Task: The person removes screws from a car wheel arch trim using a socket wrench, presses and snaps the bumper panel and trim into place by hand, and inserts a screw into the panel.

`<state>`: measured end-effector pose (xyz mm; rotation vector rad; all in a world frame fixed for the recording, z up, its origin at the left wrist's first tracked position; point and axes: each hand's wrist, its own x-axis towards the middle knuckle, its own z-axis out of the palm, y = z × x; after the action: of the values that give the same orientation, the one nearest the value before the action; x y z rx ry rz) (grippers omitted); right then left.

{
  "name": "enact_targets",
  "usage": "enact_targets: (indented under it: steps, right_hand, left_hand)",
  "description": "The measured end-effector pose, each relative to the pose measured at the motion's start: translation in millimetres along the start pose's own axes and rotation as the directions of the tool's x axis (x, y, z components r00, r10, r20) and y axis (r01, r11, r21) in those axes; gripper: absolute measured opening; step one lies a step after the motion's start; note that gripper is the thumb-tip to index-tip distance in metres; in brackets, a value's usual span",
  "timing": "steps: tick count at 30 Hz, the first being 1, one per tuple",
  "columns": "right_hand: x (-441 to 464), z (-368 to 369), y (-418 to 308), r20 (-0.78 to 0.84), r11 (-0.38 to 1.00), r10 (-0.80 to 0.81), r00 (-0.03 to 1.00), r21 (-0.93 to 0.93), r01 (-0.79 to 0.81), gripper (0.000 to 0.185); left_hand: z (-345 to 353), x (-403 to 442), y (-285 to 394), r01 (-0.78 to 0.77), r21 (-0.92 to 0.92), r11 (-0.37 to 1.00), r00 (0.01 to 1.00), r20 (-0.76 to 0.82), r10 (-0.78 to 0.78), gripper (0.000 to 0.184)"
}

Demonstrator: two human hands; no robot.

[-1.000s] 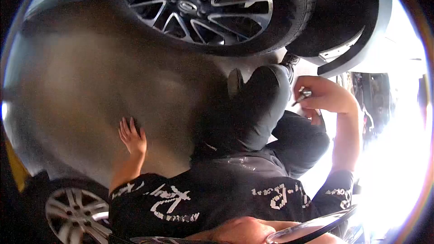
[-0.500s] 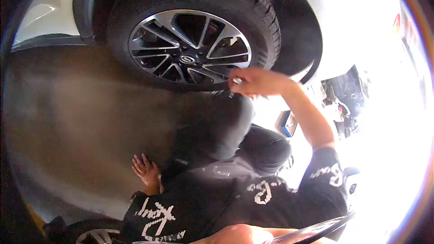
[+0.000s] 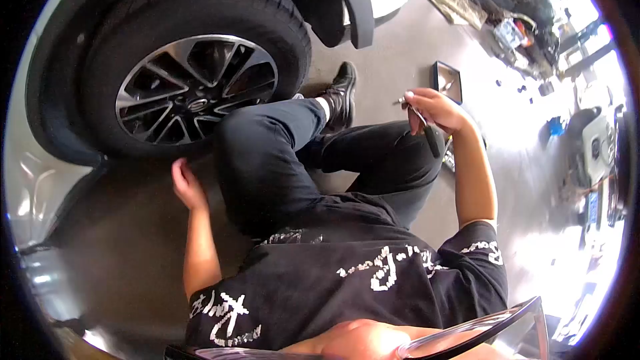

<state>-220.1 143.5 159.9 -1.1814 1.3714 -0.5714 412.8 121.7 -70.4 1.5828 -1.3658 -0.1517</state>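
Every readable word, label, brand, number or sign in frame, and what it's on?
None clearly readable.
Black shirt: white script, illegible.
Wheel-hub emblem: logo, no readable word.
Blue plate at far right: too small, blurred.
Tool in right hand: nothing readable.

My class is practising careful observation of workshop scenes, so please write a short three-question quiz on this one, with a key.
1. Multiple choice: what does the person's right hand hold?
a) a tyre
b) a tool
c) a shoe

2. True or false: the person's left hand is holding the wheel.

3. Fill in the gap: beyond the right hand, a shallow box lies on the ____.

Key:
1. b
2. False; nothing shows in that hand.
3. floor
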Motion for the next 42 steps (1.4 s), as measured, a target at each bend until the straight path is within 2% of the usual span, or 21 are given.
enact_targets:
  steps: [1,3,5,7,9,11,12,15,17,19,20,22,24,26,29,32,34,35,38,41,42]
  right_hand:
    - [3.4,0.3,4.7,-0.032,1.000,-0.014,0.999,0.025,0.015,0.037]
    - [7.4,9.4,6.8,-0.048,0.948,-0.060,0.997,0.310,0.072,0.031]
    - [12.4,22.8,1.4,-0.101,0.905,-0.025,0.995,0.421,0.066,0.030]
    - [25.5,31.8,1.0,-0.126,0.865,-0.049,0.991,0.490,0.105,0.028]
    - [43.7,35.8,8.2,-0.126,0.876,-0.079,0.989,0.465,0.130,0.024]
    - [47.9,37.4,7.9,-0.112,0.871,-0.125,0.986,0.464,0.163,0.024]
    - [48.0,36.3,2.3,-0.134,0.906,-0.128,0.983,0.388,0.171,0.024]
    - [68.3,18.1,13.7,-0.199,0.933,-0.278,0.940,0.175,0.314,0.022]
    - [84.1,3.9,19.2,-0.244,0.900,-0.321,0.915,0.224,0.375,0.020]
    - [91.8,-9.0,16.1,-0.298,0.902,-0.349,0.889,0.151,0.405,0.018]
    - [95.8,-16.5,15.3,-0.337,0.901,-0.352,0.873,0.130,0.413,0.017]
    - [96.6,-23.1,2.6,-0.414,0.895,-0.323,0.851,0.160,0.418,0.016]
    - [97.5,-29.3,-12.0,-0.465,0.899,-0.384,0.798,0.007,0.437,0.020]
    - [91.5,-31.9,-36.0,-0.491,0.903,-0.422,0.762,-0.148,0.404,0.025]
    - [87.7,-23.6,-70.7,-0.458,0.828,-0.559,0.691,-0.260,0.497,0.029]
    - [72.7,-17.1,-114.4,-0.305,0.687,-0.696,0.650,-0.547,0.478,0.032]
    - [71.9,-12.2,-133.5,-0.192,0.567,-0.750,0.633,-0.680,0.466,0.036]
    - [75.7,-9.7,-138.5,-0.146,0.476,-0.823,0.549,-0.705,0.526,0.038]
    - [96.0,-1.6,-145.7,-0.023,0.209,-0.961,0.276,-0.712,0.670,0.045]
    - [107.4,6.3,-151.3,-0.054,0.210,-0.970,0.237,-0.678,0.704,0.041]
    - [109.4,10.6,-151.1,-0.103,0.234,-0.969,0.224,-0.677,0.698,0.039]
  left_hand:
    - [11.9,34.0,83.8,-0.126,-0.163,0.979,0.992,-0.025,0.123,0.019]
    - [40.1,64.6,154.9,-0.199,-0.564,0.801,0.964,0.033,0.262,0.020]
    - [53.0,78.5,242.6,-0.198,-0.651,0.733,0.879,0.213,0.427,0.022]
    - [75.0,90.0,304.3,-0.093,-0.717,0.691,0.780,0.379,0.498,0.030]
    - [98.0,101.7,344.1,-0.072,-0.788,0.611,0.700,0.397,0.594,0.041]
    - [121.3,107.4,373.2,-0.035,-0.825,0.563,0.701,0.381,0.603,0.052]
    - [129.7,111.5,382.5,0.060,-0.861,0.506,0.696,0.399,0.597,0.061]
    - [154.2,112.1,396.8,0.173,-0.897,0.407,0.752,0.387,0.533,0.065]
    - [168.7,113.2,396.0,0.080,-0.903,0.422,0.737,0.339,0.585,0.058]
    - [177.5,105.8,397.8,0.040,-0.924,0.380,0.762,0.274,0.587,0.053]
    - [179.8,102.4,403.2,0.065,-0.938,0.341,0.804,0.252,0.539,0.050]
    - [180.0,105.8,405.5,0.156,-0.937,0.312,0.793,0.307,0.526,0.049]
    - [178.2,103.1,405.9,0.277,-0.926,0.255,0.797,0.370,0.478,0.046]
    - [174.5,101.1,410.9,0.273,-0.923,0.272,0.801,0.375,0.467,0.044]
    - [172.5,90.5,413.7,0.256,-0.913,0.318,0.821,0.379,0.427,0.053]
    - [159.5,82.6,422.1,0.316,-0.888,0.333,0.820,0.433,0.375,0.060]
    - [154.3,78.6,428.4,0.353,-0.903,0.245,0.820,0.425,0.384,0.050]
    - [152.4,77.2,430.1,0.370,-0.908,0.198,0.821,0.419,0.389,0.045]
    - [143.6,75.0,428.4,0.412,-0.858,0.306,0.761,0.509,0.402,0.064]
    - [146.8,65.9,446.3,0.329,-0.904,0.273,0.840,0.412,0.352,0.069]
    - [149.8,65.3,448.9,0.380,-0.901,0.208,0.836,0.431,0.340,0.075]
